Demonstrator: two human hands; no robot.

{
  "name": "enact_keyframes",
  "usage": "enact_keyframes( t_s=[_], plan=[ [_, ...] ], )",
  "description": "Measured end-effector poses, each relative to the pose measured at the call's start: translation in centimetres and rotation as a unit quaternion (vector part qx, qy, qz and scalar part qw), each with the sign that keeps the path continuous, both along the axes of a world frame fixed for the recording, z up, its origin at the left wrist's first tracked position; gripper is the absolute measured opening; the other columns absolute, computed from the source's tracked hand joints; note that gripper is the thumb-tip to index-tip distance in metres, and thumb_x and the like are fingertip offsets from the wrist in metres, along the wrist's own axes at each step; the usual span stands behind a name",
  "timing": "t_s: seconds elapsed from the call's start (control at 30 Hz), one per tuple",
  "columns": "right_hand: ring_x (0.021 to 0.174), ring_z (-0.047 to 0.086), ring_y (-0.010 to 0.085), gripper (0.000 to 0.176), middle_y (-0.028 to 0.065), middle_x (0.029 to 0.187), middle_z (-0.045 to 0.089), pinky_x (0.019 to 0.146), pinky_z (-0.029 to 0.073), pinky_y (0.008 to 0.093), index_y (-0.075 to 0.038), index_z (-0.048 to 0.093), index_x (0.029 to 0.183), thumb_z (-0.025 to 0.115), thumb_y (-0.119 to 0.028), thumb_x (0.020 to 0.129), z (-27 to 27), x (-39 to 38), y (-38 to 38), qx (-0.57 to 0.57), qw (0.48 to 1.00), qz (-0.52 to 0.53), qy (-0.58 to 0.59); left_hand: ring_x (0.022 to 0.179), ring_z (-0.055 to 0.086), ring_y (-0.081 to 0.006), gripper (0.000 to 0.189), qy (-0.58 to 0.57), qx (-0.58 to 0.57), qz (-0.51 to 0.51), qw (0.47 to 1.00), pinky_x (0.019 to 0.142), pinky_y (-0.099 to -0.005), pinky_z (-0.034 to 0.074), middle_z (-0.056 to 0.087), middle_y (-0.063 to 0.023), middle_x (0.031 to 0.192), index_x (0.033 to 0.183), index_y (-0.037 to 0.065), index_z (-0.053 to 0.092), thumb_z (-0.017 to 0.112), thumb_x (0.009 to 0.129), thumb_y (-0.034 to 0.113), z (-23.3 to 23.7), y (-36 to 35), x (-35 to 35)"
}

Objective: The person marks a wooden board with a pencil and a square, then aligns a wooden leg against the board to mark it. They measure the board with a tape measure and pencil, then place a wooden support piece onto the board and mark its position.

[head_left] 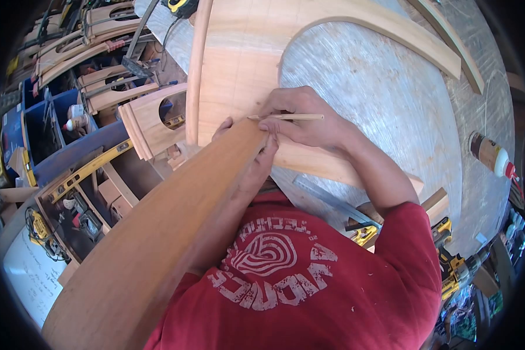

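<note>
A long wooden board (pixel 151 233) runs from the lower left up to the middle, its narrow end at my hands. My left hand (pixel 263 157) grips that end from below, fingertips showing on the far side and the thumb side on the near edge. Between the fingers of my right hand (pixel 306 119) is a pencil (pixel 303 116), its tip at the board's end. Beyond lies a curved wooden frame (pixel 239 64) with a wide rounded opening, just past the board's end.
The grey worktop (pixel 367 87) carries a glue bottle (pixel 491 153) and a metal square (pixel 326 195). Yellow drills (pixel 458 271) stand at lower right. Left are blue bins (pixel 46 125), clamped wooden parts (pixel 114 96), a yellow level (pixel 90 169) and a tape measure (pixel 182 7).
</note>
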State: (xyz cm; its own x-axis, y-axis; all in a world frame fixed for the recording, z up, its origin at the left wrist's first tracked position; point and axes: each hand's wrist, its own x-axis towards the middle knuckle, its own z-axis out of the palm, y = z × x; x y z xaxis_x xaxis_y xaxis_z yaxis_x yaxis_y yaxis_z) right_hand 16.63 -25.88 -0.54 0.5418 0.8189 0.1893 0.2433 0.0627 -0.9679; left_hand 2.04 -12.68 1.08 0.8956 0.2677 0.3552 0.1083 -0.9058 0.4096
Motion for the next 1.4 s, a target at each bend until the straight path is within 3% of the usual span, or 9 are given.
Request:
enact_keyframes(
  t_s=[0.17, 0.3, 0.5, 0.67, 0.87, 0.97, 1.07, 1.17, 1.4],
  plan=[
    [0.070, 0.065, 0.0325, 0.013, 0.0128, 0.076, 0.066, 0.063, 0.050, 0.0390, -0.001, 0.069, 0.083, 0.074, -0.012, 0.086, 2.4, 1.7, -1.9, -0.069, 0.996, 0.031, -0.044, 0.112, 0.058, -0.0340, 0.074, 0.050, -0.006, -0.028, 0.998, 0.101, -0.0457, 0.048, 0.057, -0.0210, 0.123, 0.135, -0.010, 0.046, 0.087, 0.081, 0.019, -3.0, 0.9, -2.3],
    [0.068, 0.064, 0.0290, 0.010, 0.0111, 0.073, 0.065, 0.062, 0.049, 0.0382, -0.001, 0.068, 0.083, 0.073, -0.010, 0.085, 3.7, 2.5, -3.4, -0.067, 0.997, 0.020, -0.024, 0.111, 0.058, -0.0346, 0.069, 0.043, -0.091, 0.006, 0.995, 0.100, -0.0462, 0.048, 0.058, -0.0214, 0.123, 0.133, -0.009, 0.050, 0.087, 0.081, 0.019, -3.4, 0.7, -2.5],
    [0.072, 0.068, 0.0262, 0.010, 0.0122, 0.082, 0.070, 0.066, 0.052, 0.0357, -0.001, 0.073, 0.093, 0.074, -0.009, 0.087, 1.9, 1.0, -1.4, -0.011, 1.000, -0.010, -0.010, 0.109, 0.060, -0.0335, 0.072, 0.060, 0.005, -0.047, 0.997, 0.100, -0.0463, 0.048, 0.062, -0.0205, 0.119, 0.135, -0.010, 0.049, 0.087, 0.081, 0.020, -2.9, 1.1, -2.3],
    [0.080, 0.071, 0.0306, 0.013, 0.0149, 0.089, 0.072, 0.072, 0.056, 0.0380, 0.000, 0.074, 0.097, 0.075, -0.009, 0.088, 0.5, 0.4, -0.2, -0.011, 0.999, 0.020, -0.023, 0.087, 0.069, -0.0257, 0.023, 0.000, -0.043, 0.023, 0.999, 0.099, -0.0449, 0.050, 0.073, -0.0061, 0.090, 0.098, 0.007, 0.070, 0.081, 0.086, 0.022, -0.9, -0.1, -0.5],
    [0.081, 0.071, 0.0334, 0.012, 0.0155, 0.090, 0.073, 0.073, 0.057, 0.0393, 0.001, 0.074, 0.095, 0.074, -0.008, 0.087, 0.0, 0.5, 0.1, 0.016, 0.999, 0.019, -0.039, 0.091, 0.069, -0.0225, 0.031, -0.012, -0.109, 0.013, 0.994, 0.099, -0.0440, 0.051, 0.073, -0.0053, 0.097, 0.108, 0.005, 0.066, 0.082, 0.086, 0.020, -2.0, 0.1, -1.1],
    [0.080, 0.070, 0.0339, 0.009, 0.0149, 0.088, 0.072, 0.072, 0.056, 0.0397, 0.000, 0.072, 0.090, 0.072, -0.008, 0.087, 1.3, 1.1, -0.7, -0.006, 0.997, 0.051, -0.049, 0.097, 0.069, -0.0248, 0.041, -0.010, -0.166, 0.025, 0.986, 0.099, -0.0447, 0.051, 0.071, -0.0097, 0.104, 0.114, 0.001, 0.063, 0.083, 0.086, 0.022, -3.8, 0.3, -2.1],
    [0.076, 0.069, 0.0308, 0.009, 0.0136, 0.085, 0.071, 0.070, 0.054, 0.0393, 0.000, 0.070, 0.084, 0.069, -0.009, 0.087, 4.8, 2.5, -3.7, -0.162, 0.981, 0.067, -0.081, 0.101, 0.067, -0.0309, 0.051, -0.038, -0.130, 0.050, 0.990, 0.099, -0.0465, 0.050, 0.070, -0.0158, 0.109, 0.119, -0.004, 0.061, 0.085, 0.084, 0.025, -4.4, 0.1, -2.2],
    [0.079, 0.070, 0.0274, 0.018, 0.0105, 0.081, 0.071, 0.069, 0.053, 0.0387, -0.001, 0.068, 0.080, 0.070, -0.017, 0.090, 8.0, 2.8, -6.0, -0.146, 0.989, 0.027, 0.010, 0.102, 0.066, -0.0368, 0.058, -0.059, -0.110, 0.069, 0.990, 0.099, -0.0488, 0.049, 0.069, -0.0198, 0.109, 0.121, -0.008, 0.061, 0.086, 0.082, 0.027, -4.7, -0.3, -2.1],
    [0.097, 0.066, 0.0259, 0.031, 0.0152, 0.089, 0.068, 0.081, 0.054, 0.0385, -0.002, 0.071, 0.105, 0.077, -0.029, 0.090, 9.4, -4.5, -3.3, 0.042, 0.989, -0.138, 0.008, 0.102, 0.066, -0.0402, 0.048, 0.046, -0.156, 0.009, 0.987, 0.093, -0.0516, 0.049, 0.070, -0.0216, 0.104, 0.114, -0.003, 0.068, 0.085, 0.080, 0.026, -2.7, 0.6, -2.7]
  ],
)
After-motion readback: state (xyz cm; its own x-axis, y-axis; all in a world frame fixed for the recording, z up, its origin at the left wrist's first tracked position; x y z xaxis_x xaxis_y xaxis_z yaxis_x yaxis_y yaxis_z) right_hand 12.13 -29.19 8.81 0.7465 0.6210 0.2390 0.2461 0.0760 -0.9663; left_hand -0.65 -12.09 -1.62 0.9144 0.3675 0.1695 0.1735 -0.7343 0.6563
